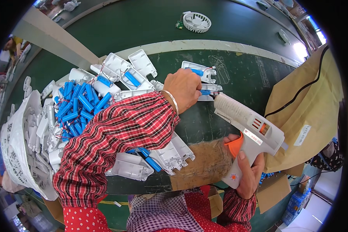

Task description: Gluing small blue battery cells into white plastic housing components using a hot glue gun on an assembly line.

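Note:
My right hand (249,172) is wrapped round the handle of a white hot glue gun (255,135) with an orange trigger (234,146). The gun's nozzle end points at a white plastic shell (205,98) lying on the bench. In that shell sits a blue battery cell (205,92), and my left hand (183,89) has its closed fingertips on the cell's left end. Just beyond it lies another white shell (188,65) with a blue cell (197,72) and thin wires. My left thumb is mostly hidden.
Blue wired cells (81,104) are heaped among white shells at left, beside a white sack (17,143) of plastic parts. More shells (129,166) lie under my left forearm. Brown cardboard (201,164) covers the near edge. A paper sack (297,116) stands right; a round fan part (197,22) lies beyond.

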A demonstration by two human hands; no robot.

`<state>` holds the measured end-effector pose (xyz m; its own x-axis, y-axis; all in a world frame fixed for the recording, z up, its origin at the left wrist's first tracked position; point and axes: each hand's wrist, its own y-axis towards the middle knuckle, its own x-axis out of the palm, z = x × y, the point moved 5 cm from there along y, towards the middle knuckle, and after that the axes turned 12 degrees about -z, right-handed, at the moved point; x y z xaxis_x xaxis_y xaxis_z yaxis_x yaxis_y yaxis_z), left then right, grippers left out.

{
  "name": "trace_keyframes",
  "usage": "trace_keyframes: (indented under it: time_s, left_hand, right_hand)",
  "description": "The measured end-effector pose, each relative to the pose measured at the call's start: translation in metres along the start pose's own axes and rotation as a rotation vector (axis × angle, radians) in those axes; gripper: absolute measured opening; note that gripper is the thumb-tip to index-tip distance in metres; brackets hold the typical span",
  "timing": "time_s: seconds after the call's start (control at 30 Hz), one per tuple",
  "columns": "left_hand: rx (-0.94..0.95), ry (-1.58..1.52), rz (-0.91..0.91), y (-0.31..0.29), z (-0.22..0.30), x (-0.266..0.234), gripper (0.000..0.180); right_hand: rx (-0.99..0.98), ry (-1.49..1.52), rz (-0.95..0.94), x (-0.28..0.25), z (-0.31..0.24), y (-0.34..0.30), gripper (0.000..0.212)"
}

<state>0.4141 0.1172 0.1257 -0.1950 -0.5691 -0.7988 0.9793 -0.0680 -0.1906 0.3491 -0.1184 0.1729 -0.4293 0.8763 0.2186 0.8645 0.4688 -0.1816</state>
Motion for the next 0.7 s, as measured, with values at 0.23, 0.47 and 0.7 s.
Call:
trace_keyframes:
  time_s: [0.23,0.47,0.7]
  left_hand:
    - [0.012,0.009,0.028,0.001,0.002,0.004,0.013]
    - [0.031,0.100,0.058,-0.001,0.003,0.005,0.014]
    - [0.020,0.088,0.048,-0.002,0.005,0.005,0.014]
  right_hand:
    - [0.050,-0.120,-0.041,-0.001,-0.003,0.014,0.046]
    - [0.067,-0.155,-0.037,0.003,-0.009,0.021,0.044]
    - [0.116,-0.324,-0.074,0.000,-0.013,0.024,0.039]
